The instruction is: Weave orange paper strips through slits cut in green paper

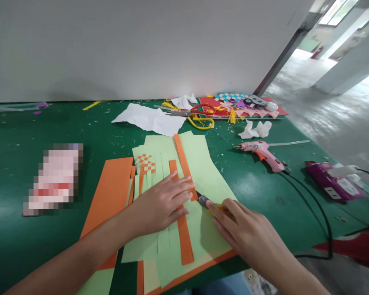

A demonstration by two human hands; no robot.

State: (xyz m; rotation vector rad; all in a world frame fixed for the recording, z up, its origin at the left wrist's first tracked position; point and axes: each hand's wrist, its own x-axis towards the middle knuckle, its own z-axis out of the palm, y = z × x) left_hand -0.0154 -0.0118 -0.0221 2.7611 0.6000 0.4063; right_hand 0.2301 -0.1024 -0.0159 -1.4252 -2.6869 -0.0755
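Note:
My left hand point(161, 203) lies flat with spread fingers on light green paper point(203, 172) and an orange strip point(184, 235), pressing them onto the green table point(18, 135). A second orange strip point(182, 157) runs diagonally above the fingertips. My right hand point(242, 229) grips a utility knife point(204, 201), its blade tip at the strip beside my left fingers. A small orange-and-green woven patch point(146, 163) sits near the paper's upper left. An orange sheet point(110, 192) lies to the left, partly under my arm.
A pink glue gun point(263, 150) with a black cord lies to the right, next to a purple power strip point(332, 182). Scissors point(199, 114), white paper point(150, 119), crumpled tissue point(255, 130) and coloured craft pieces point(240, 102) lie at the back. A blurred packet point(55, 178) is at the left.

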